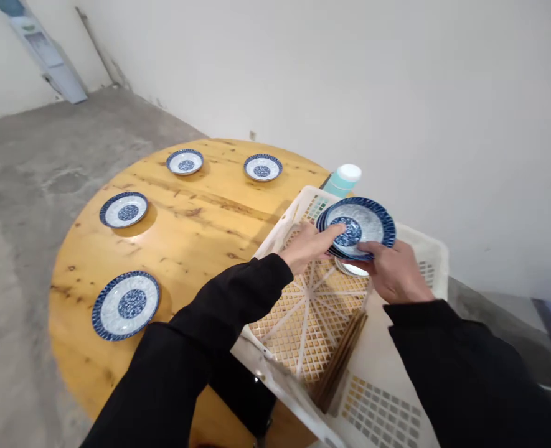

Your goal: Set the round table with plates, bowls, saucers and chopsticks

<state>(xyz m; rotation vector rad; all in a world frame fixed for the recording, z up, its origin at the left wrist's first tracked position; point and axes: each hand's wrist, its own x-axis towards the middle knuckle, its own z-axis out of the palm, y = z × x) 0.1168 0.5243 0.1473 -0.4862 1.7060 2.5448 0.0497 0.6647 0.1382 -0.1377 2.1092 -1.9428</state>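
My hands hold a stack of blue-rimmed porcelain plates (357, 227) above a white plastic lattice crate (310, 311). The fingers of my left hand (309, 246) lie across the top plate's blue centre, and my right hand (394, 270) grips the stack's near rim from the right. Just under the stack, a white dish (351, 269) shows in the crate, partly hidden. Several matching plates, among them one near the table's front (126, 305) and one at the far edge (185, 162), lie apart on the round wooden table (182, 249).
A bundle of wooden chopsticks (340, 359) lies in the crate, whose corner overlaps the table. A pale bottle with a white cap (343, 180) stands behind the crate. A white wall rises behind the table, and a concrete floor (37, 249) surrounds it.
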